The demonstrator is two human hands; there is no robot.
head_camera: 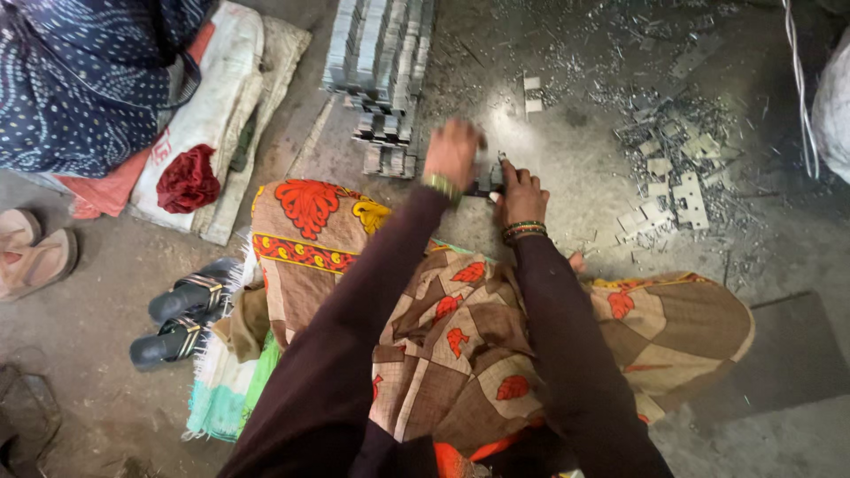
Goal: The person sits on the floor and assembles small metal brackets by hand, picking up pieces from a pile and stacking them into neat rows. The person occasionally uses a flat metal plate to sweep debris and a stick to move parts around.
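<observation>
A flattened white sack (208,115) with faint red print lies on the floor at upper left.

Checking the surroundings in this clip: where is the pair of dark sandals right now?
In the head view, the dark sandals lie on the floor at lower left, beside the patterned skirt and just below the white sack with the red cloth.

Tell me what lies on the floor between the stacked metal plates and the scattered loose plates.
Head view: between the stacked metal plates and the scattered loose plates, mostly bare grey floor, small metal scraps and two small pale pieces.
</observation>
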